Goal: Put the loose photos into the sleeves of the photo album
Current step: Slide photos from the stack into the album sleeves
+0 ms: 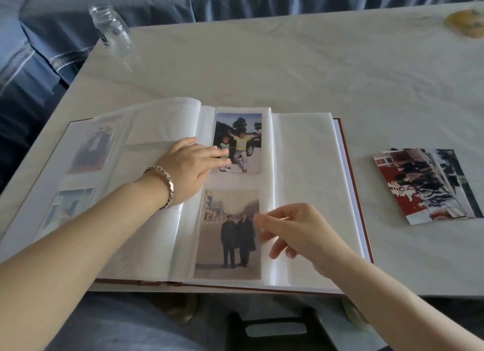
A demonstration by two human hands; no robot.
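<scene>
On the worktop (288, 70), the photo album's (303, 167) upper photo (243, 130) and lower photo (227, 246) point tops away, left hand (188, 164) flat on the former, right hand (301, 233) pinching the latter's sleeve (267, 267).

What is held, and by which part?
The right hand pinches the sleeve page by its right edge, beside the lower photo; left hand holds nothing, fingers flat on the upper photo.

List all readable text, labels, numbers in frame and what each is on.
No legible text.
Glass jar: dark label near its base, too blurred to read.
Top loose photo: large white characters on red, sideways, too blurred to read.
</scene>
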